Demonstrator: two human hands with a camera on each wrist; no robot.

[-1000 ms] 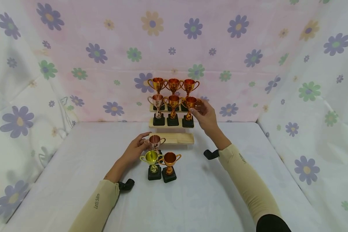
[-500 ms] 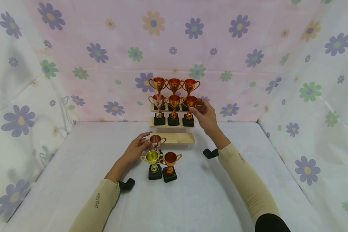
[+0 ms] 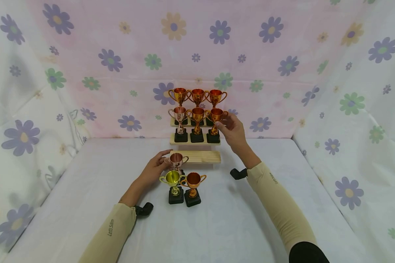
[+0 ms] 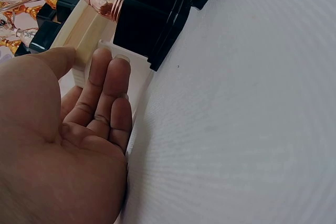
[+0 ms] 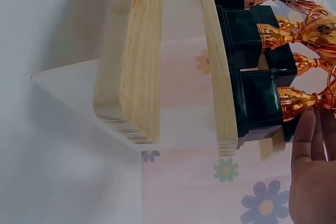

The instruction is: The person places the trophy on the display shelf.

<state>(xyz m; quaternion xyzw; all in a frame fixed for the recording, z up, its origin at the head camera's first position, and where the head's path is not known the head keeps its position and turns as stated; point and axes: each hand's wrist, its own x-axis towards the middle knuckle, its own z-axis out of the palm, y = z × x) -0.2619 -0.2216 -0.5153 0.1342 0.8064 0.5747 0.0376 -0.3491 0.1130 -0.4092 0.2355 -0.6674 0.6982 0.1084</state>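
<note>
On the near table, the yellow-gold trophy [image 3: 172, 178] and the orange trophy [image 3: 193, 180] stand side by side; a careless forearm of mine could topple either. Just beyond is a rose-gold trophy [image 3: 176, 160], beside my left hand [image 3: 150, 171]; any sideways twitch there could knock it. That hand touches the left end of the lowest step [image 3: 202, 157], its palm loose; whether thumb and finger pinch the wood I cannot tell. If I pushed there, I judge the whole stand might shift.

Farther, my right hand [image 3: 234, 134] holds the copper-gold trophy [image 3: 214, 131], thumb near, fingers closed behind its cup. Its base sits at the right end of the middle step [image 5: 227, 114], so a pull rightward could tip it off; a leftward one could jostle its neighbour, as the handles look very close. A shove farther back might reach the top-row trophies [image 3: 198, 95].

My left sleeve [image 3: 113, 226] seems to read "Let's Slim"; my right sleeve [image 3: 279, 201] bears similar, smaller lettering. I make out none on the trophies.
</note>
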